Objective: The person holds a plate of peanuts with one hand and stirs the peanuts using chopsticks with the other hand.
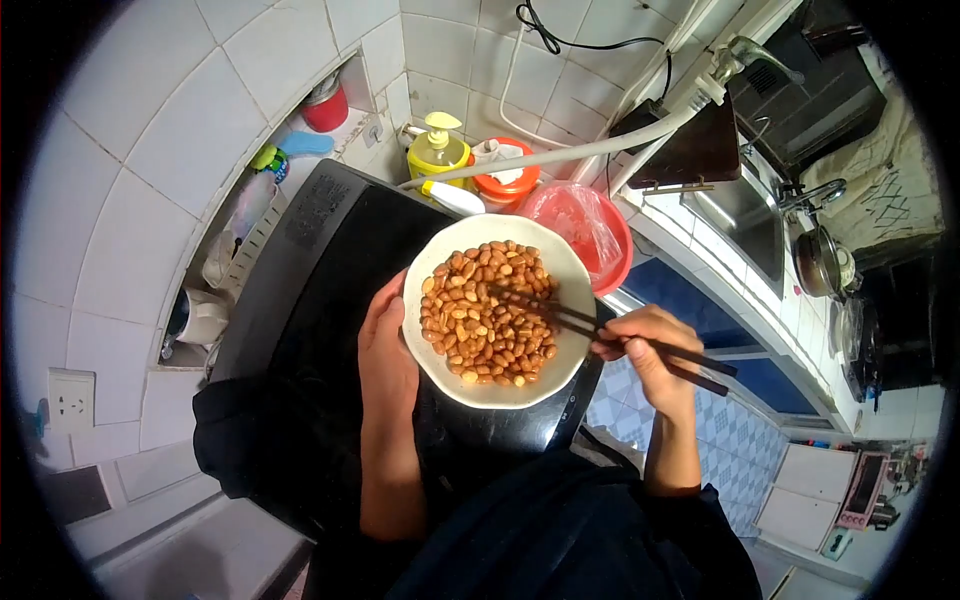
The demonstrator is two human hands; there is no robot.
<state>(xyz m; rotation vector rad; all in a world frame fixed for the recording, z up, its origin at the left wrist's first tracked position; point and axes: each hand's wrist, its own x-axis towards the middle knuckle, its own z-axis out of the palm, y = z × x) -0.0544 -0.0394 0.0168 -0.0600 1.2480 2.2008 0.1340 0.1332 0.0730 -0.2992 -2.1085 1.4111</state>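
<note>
1. My left hand [388, 365] grips the white bowl [562, 268] at its edge, fingers hidden beneath.
2. Peanuts [488, 315] fill the bowl between my hands.
3. My right hand [650, 355] pinches dark chopsticks [600, 332], tips in the peanuts.

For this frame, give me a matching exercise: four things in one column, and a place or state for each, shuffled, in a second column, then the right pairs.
Things:
1. left hand
2. chopsticks
3. peanuts
4. soap bottle

Places or states:
A. heaped inside the white bowl
B. standing in the tiled corner, yellow, with a pump top
C. gripped in the right hand, tips over the bowl
D. holding the bowl's rim

Pairs: 1-D, 2-C, 3-A, 4-B
</note>
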